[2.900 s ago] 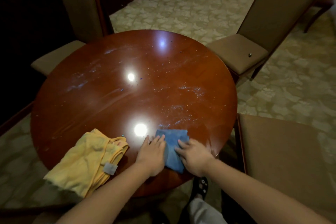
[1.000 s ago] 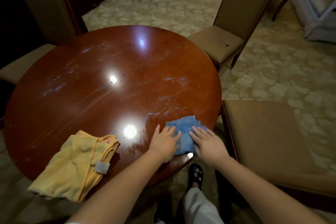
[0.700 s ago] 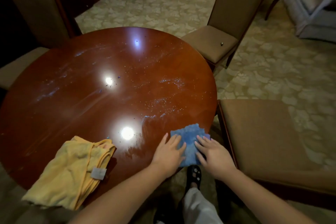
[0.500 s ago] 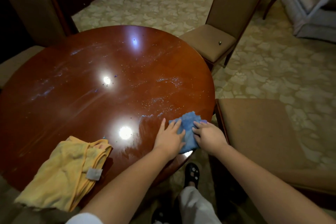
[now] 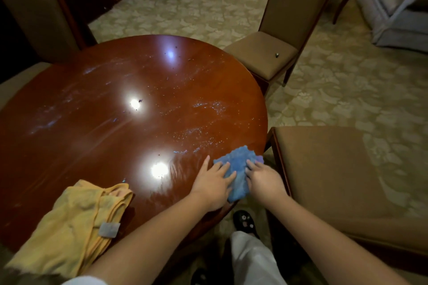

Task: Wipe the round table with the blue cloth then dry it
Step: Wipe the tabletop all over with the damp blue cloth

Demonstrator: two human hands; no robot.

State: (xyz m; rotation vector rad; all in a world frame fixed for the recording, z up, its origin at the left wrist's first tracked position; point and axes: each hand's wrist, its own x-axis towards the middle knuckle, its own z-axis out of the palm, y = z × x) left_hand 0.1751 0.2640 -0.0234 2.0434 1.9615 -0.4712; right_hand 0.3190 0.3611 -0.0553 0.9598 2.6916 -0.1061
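Pressing blue cloth point(image 5: 238, 169) flat, both hands: left hand point(image 5: 214, 184) and right hand point(image 5: 262, 180) fingers now spread straight. Cloth under fingers, shifted rightward to tabletop point(image 5: 115, 111) right edge since 2.9 s ago.

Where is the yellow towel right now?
In the head view, the yellow towel lies bunched at the near left edge of the round table, partly hanging over the rim, left of the left hand.

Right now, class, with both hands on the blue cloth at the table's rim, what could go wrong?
The crumpled blue cloth overhangs the round glossy wooden table edge, so it may slip off. The folded yellow towel also overhangs and could fall. Specks farther across might be missed.
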